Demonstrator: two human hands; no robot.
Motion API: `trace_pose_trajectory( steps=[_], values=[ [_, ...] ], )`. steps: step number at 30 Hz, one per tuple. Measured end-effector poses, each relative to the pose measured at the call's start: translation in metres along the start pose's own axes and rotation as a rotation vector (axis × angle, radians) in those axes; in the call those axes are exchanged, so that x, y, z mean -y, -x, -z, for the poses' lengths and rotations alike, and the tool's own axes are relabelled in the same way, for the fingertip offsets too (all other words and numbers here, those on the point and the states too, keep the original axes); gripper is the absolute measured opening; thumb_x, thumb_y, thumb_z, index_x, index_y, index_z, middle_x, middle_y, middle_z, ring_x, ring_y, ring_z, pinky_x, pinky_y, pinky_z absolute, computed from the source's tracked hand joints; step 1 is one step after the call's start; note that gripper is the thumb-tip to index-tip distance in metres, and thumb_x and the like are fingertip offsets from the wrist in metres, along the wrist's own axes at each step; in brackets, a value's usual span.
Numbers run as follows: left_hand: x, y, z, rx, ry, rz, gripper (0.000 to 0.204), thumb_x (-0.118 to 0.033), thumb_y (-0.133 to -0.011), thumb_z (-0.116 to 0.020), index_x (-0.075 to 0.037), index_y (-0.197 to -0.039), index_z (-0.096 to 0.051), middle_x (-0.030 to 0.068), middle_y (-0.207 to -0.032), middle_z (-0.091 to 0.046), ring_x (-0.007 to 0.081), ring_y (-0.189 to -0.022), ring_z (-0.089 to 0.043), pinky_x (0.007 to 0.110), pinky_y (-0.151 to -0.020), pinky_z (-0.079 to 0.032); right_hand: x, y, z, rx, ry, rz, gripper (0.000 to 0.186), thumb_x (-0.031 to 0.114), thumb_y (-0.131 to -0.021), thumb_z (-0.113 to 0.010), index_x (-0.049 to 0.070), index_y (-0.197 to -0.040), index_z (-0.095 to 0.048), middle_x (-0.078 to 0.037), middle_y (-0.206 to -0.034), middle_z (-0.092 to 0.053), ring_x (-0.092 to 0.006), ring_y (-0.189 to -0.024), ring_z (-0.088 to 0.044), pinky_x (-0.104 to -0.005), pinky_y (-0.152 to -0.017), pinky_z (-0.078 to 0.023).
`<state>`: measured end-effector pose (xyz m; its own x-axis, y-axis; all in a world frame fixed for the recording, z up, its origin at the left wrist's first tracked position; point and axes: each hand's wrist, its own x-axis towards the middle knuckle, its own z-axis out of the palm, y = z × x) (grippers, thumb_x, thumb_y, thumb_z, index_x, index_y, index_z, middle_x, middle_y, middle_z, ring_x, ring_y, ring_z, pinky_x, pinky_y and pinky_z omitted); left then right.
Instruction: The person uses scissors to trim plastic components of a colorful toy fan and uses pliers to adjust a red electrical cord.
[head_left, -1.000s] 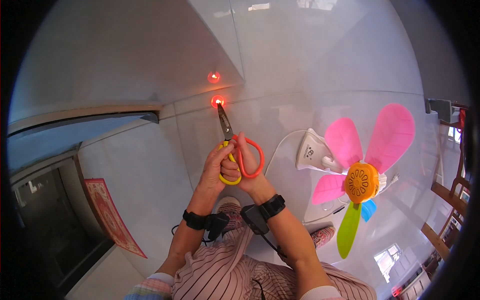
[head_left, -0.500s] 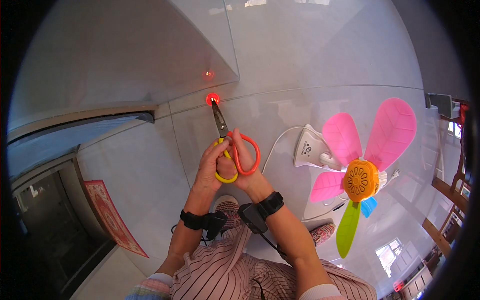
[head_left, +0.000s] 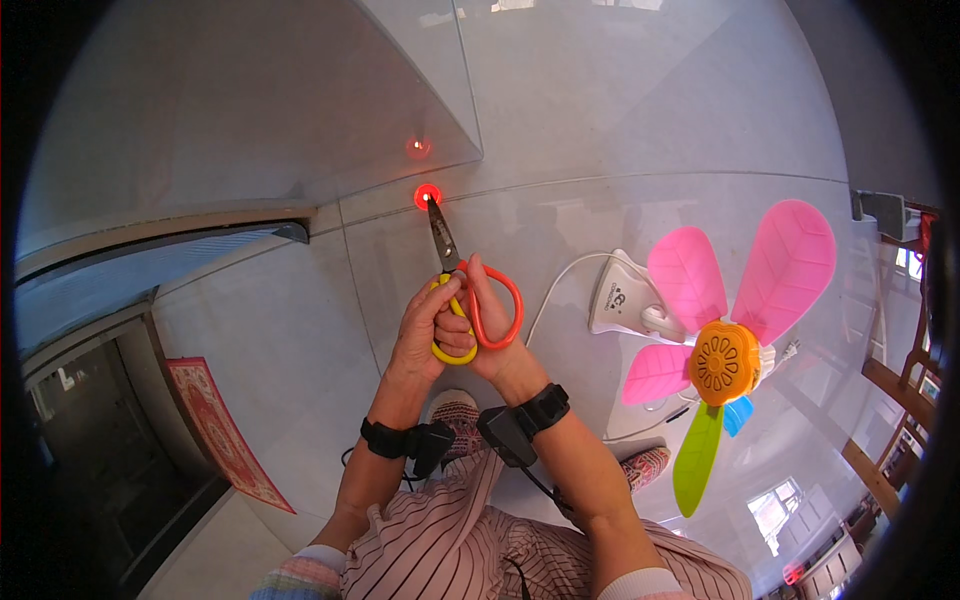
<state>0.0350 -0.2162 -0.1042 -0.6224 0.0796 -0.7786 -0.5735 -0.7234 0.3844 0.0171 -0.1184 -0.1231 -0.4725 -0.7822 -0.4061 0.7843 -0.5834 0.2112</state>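
Two hands on one pair of scissors [head_left: 462, 290], left hand [head_left: 425, 335] gripping yellow loop, right hand [head_left: 490, 335] through orange loop; blades seemingly closed, flower-shaped fan [head_left: 725, 350] nearby

**Bright daylight, strong fisheye bend**

The light is bright and even, and the glossy floor [head_left: 620, 150] reflects windows at lower right. A red dot [head_left: 427, 195] glows. Shadows are soft. Edges curve strongly, and the rim is black.

Scissors [head_left: 462, 300]: dull grey metal blades, smooth glossy plastic loops, one orange, one yellow. Floor [head_left: 620, 130]: pale glossy tile, reflective. Flower-shaped fan [head_left: 725, 360], right: smooth plastic petals, slight sheen. Rug [head_left: 225, 430], near left: matt woven cloth.
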Motion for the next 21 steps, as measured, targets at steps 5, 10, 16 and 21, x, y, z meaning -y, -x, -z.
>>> trace_pose_trajectory(
  steps=[5,10,16,21],
  values=[
    [0.001,0.000,-0.004,-0.045,-0.027,-0.010,0.009,-0.015,-0.087,-0.053,-0.008,-0.091,-0.051,-0.0055,-0.066,-0.042,0.0006,-0.040,-0.031,0.015,-0.032,-0.021,0.000,0.000,0.004,0.010,-0.010,-0.018,0.051,0.060,-0.084,-0.040,0.012,-0.073,-0.050,0.003,-0.045,-0.035,-0.0075,-0.032,-0.032,-0.0184,-0.033,-0.026],
    [0.001,-0.001,0.006,0.020,-0.018,-0.012,0.021,-0.020,-0.086,-0.055,-0.005,-0.099,-0.056,-0.0057,-0.067,-0.047,0.0012,-0.041,-0.036,0.015,-0.032,-0.027,-0.001,-0.001,0.002,0.001,-0.003,-0.020,0.051,0.061,-0.084,-0.040,0.012,-0.073,-0.050,0.003,-0.045,-0.035,-0.0073,-0.032,-0.032,-0.0182,-0.033,-0.025],
    [-0.001,0.002,-0.001,-0.007,-0.003,0.003,0.009,-0.015,-0.087,-0.053,-0.008,-0.092,-0.050,-0.0063,-0.064,-0.040,0.0000,-0.039,-0.029,0.015,-0.032,-0.020,-0.001,-0.001,0.002,-0.010,-0.008,-0.018,0.050,0.060,-0.084,-0.041,0.012,-0.073,-0.049,0.003,-0.046,-0.036,-0.0073,-0.032,-0.032,-0.0181,-0.032,-0.025],
    [0.001,0.000,0.005,0.033,0.001,0.000,0.019,-0.020,-0.085,-0.056,-0.006,-0.098,-0.057,-0.0073,-0.063,-0.044,0.0006,-0.039,-0.033,0.015,-0.032,-0.024,-0.002,0.000,0.001,-0.017,-0.008,-0.009,0.049,0.060,-0.084,-0.042,0.012,-0.073,-0.049,0.003,-0.046,-0.036,-0.0072,-0.032,-0.032,-0.0178,-0.032,-0.025]
  ],
)
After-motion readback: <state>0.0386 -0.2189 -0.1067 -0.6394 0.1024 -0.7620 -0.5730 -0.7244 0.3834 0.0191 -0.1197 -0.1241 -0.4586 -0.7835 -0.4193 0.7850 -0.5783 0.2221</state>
